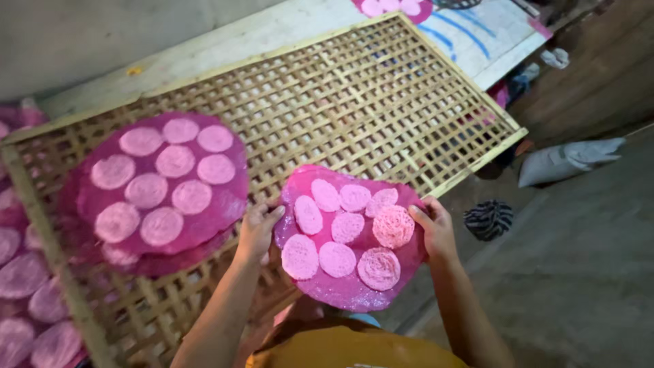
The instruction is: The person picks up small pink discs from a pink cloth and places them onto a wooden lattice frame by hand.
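Observation:
Both my hands hold a round magenta sheet [354,289] carrying several pale pink round discs [338,259]. My left hand [257,230] grips its left edge, my right hand [433,228] its right edge. The sheet hangs over the near edge of a woven bamboo lattice rack [354,102]. A second magenta sheet [225,204] with several pink discs [175,161] lies flat on the left part of the rack, over other sheets beneath it.
More pink discs [24,276] lie beyond the rack's left edge. A white board with blue marks [477,34] sits under the rack's far end. On the floor at right are a grey sack [569,160] and a striped cloth [488,219].

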